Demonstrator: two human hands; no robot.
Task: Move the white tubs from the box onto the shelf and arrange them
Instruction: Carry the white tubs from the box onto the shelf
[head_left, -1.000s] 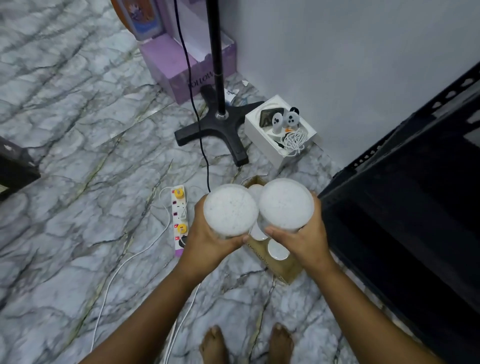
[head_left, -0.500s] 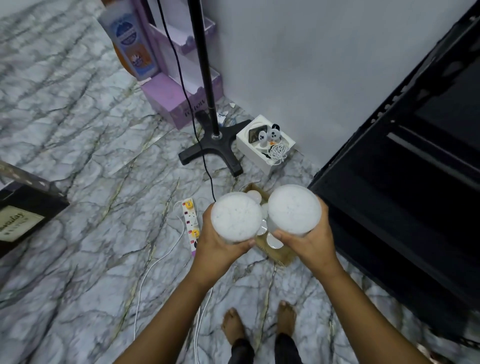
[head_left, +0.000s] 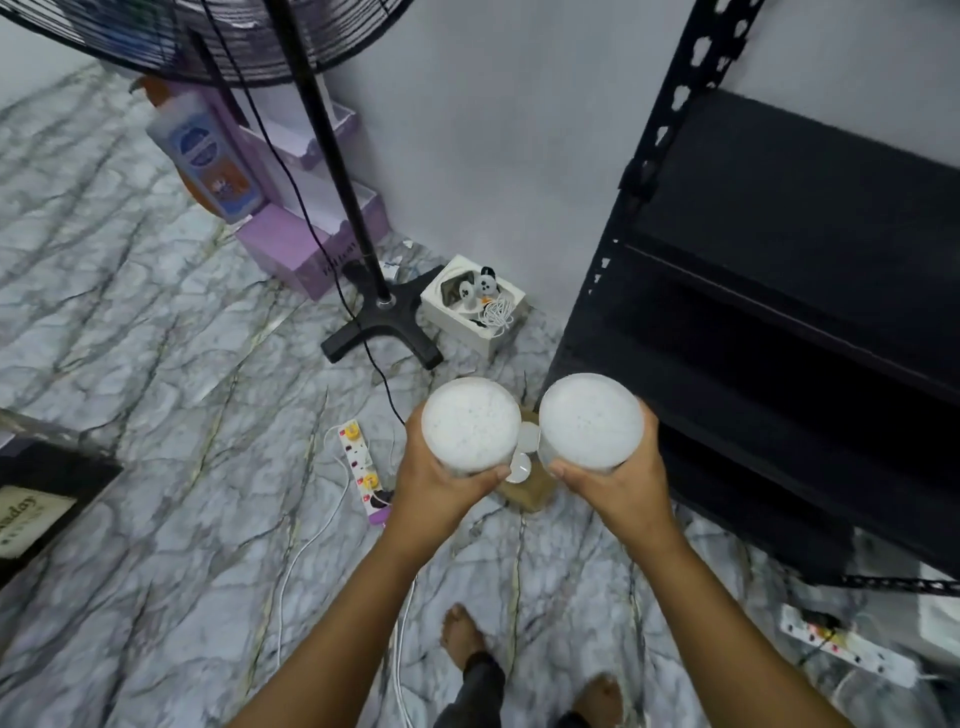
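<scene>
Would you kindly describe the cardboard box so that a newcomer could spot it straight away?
Start at the black shelf on the right and drop to its near bottom corner on the marble floor. The cardboard box sits there, mostly hidden below two held white tubs. It alone is brown, with white lids showing inside.

Tubs (head_left: 470, 423) in my hands: frosted translucent plastic, matt lids. Shelf (head_left: 779, 218) right of my right hand: matt black perforated metal. Floor (head_left: 156, 364): glossy veined marble.

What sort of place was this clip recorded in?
Most likely a room in a home, perhaps a storage corner: marble-patterned floor, a standing fan, a black metal shelf by the wall, and power strips with loose cables.
</scene>
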